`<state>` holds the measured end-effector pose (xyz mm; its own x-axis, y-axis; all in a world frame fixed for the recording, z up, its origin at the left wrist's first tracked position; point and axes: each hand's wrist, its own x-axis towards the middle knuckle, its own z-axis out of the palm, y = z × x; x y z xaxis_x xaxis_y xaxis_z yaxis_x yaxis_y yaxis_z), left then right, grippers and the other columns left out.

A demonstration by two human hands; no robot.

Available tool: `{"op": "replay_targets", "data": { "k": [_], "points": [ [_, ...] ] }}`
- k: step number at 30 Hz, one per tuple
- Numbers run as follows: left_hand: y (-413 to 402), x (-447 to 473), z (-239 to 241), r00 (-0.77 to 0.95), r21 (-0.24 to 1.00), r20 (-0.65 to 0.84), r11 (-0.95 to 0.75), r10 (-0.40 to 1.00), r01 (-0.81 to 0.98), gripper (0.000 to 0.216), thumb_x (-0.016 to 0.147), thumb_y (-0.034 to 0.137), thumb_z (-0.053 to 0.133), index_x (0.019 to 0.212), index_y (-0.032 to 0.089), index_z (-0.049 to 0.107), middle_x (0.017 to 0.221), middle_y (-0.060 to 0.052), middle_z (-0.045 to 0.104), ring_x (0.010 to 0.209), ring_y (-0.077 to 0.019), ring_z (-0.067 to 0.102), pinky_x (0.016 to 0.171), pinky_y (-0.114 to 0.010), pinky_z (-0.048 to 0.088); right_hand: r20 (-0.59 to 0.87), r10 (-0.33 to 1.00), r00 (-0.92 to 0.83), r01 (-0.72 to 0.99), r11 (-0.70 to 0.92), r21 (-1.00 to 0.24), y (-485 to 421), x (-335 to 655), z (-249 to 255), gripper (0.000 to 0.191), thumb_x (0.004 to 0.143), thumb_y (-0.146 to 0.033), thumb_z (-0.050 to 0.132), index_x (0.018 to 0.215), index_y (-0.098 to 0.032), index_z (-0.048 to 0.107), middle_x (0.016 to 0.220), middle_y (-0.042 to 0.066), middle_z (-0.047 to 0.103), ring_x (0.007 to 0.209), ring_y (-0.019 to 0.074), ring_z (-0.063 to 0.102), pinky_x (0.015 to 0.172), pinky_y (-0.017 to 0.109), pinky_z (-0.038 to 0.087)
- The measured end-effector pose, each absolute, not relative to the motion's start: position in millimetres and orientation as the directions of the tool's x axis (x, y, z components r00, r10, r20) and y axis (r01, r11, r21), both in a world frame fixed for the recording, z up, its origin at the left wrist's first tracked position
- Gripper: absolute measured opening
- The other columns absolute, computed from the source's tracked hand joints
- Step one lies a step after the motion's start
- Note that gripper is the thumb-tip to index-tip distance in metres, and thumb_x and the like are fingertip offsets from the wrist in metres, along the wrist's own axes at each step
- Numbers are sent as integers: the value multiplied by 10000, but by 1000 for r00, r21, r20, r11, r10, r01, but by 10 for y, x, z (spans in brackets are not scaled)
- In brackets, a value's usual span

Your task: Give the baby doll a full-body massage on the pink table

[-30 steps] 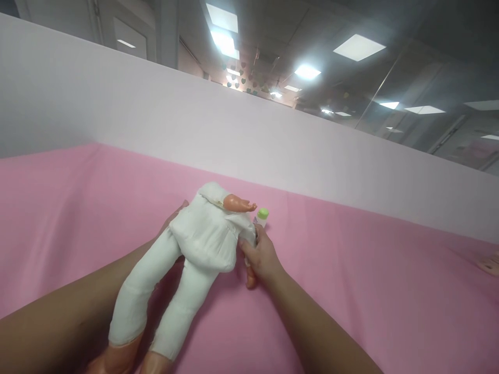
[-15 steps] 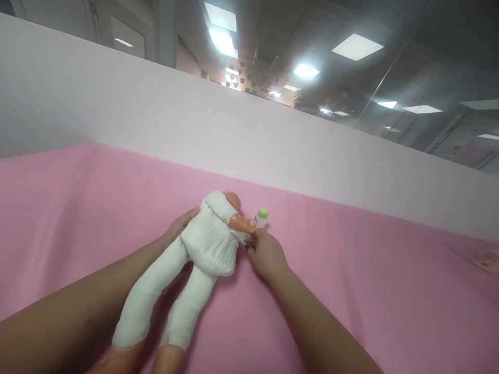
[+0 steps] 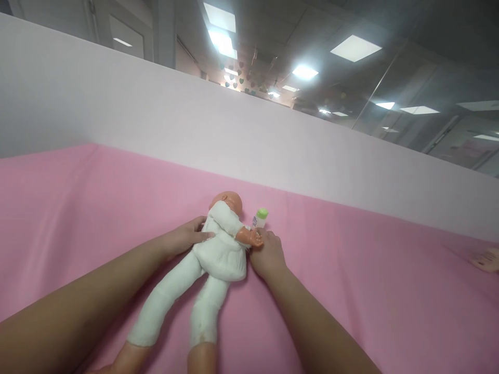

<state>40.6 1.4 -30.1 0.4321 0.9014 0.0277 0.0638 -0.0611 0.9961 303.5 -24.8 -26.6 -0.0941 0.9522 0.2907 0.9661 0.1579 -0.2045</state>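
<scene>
With the baby doll point(image 3: 222, 244) lying head toward 12 o'clock on the pink tabletop point(image 3: 351, 291), keep the left hand point(image 3: 187, 238) flat on its white-clad torso and the right hand point(image 3: 267, 254) loosely curled at its arm, clear of the green-capped bottle point(image 3: 260, 218).

Pink cloth surface point(image 3: 351, 270) bears doll point(image 3: 218, 249), small bottle point(image 3: 260, 218).

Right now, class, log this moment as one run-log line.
left hand: on doll torso | right hand: at doll's arm | doll: lying on pink cloth | green-capped bottle: beside doll's head
</scene>
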Motion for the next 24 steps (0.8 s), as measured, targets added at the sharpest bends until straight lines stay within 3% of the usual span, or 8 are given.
{"op": "replay_targets", "data": {
  "k": [3, 6, 9, 12, 15, 17, 20, 24],
  "points": [
    [-7, 378, -258, 381, 962, -8, -97, 924, 255, 679, 738, 619, 737, 1253, 192, 617, 1239, -121, 706, 1119, -327, 671, 891, -426, 554, 427, 890, -160, 951, 255, -174, -255, 3006, -294, 244, 853, -149, 572, 1065, -213, 674, 1220, 112, 670, 1109, 310, 543, 918, 419, 365],
    [-38, 430, -234, 246, 823, 66, -192, 967, 534, 454, 796, 577, 665, 1079, 222, 675, 1101, -79, 745, 1013, -312, 697, 820, -408, 545, 486, 847, -215, 909, 356, -218, -297, 2983, -257, 210, 836, -168, 575, 1017, -205, 675, 1106, 101, 693, 1014, 283, 565, 880, 403, 393],
    [-67, 477, -240, 189, 652, 190, -267, 963, 710, 331, 821, 501, 635, 1017, 234, 661, 1076, -77, 734, 976, -302, 693, 781, -402, 535, 548, 812, -201, 859, 416, -300, -352, 2961, -207, 287, 839, -182, 547, 1107, -186, 650, 1000, 97, 686, 919, 268, 579, 843, 397, 427],
    [-86, 502, -256, 266, 519, 353, -425, 897, 742, 207, 860, 404, 596, 950, 237, 678, 1190, -80, 685, 1028, -281, 670, 844, -408, 542, 581, 800, -153, 790, 452, -414, -384, 2934, -203, 307, 923, -214, 463, 1189, -192, 614, 1035, 96, 680, 926, 259, 593, 829, 394, 451],
    [-105, 513, -264, 395, 414, 467, -591, 791, 693, 221, 914, 295, 521, 912, 247, 736, 1439, -75, 546, 1272, -292, 560, 1005, -429, 507, 562, 790, -244, 711, 540, -450, -378, 2913, -240, 267, 963, -270, 459, 1169, -203, 615, 1090, 88, 677, 977, 253, 598, 868, 398, 460],
    [-116, 519, -261, 456, 349, 508, -659, 731, 667, 270, 937, 253, 492, 950, 256, 762, 1587, -59, 393, 1435, -324, 397, 1105, -476, 437, 548, 781, -300, 691, 574, -440, -365, 2907, -263, 245, 965, -302, 474, 1127, -197, 624, 1092, 90, 676, 999, 260, 595, 897, 416, 460],
    [-124, 528, -254, 540, 295, 511, -726, 669, 621, 288, 940, 227, 500, 1083, 256, 748, 1680, -47, 226, 1527, -353, 223, 1189, -530, 330, 527, 774, -352, 677, 599, -427, -367, 2895, -266, 215, 945, -331, 512, 1050, -191, 637, 1086, 94, 671, 1018, 265, 593, 933, 436, 465],
    [-119, 531, -268, 491, 415, 444, -658, 749, 629, 549, 928, 232, 508, 1475, 275, 498, 1675, -99, 236, 1500, -340, 303, 1159, -517, 383, 490, 809, -324, 704, 553, -446, -421, 2859, -238, 306, 946, -358, 566, 1210, -224, 640, 1250, 89, 642, 1207, 263, 549, 1067, 442, 428]
  ]
}}
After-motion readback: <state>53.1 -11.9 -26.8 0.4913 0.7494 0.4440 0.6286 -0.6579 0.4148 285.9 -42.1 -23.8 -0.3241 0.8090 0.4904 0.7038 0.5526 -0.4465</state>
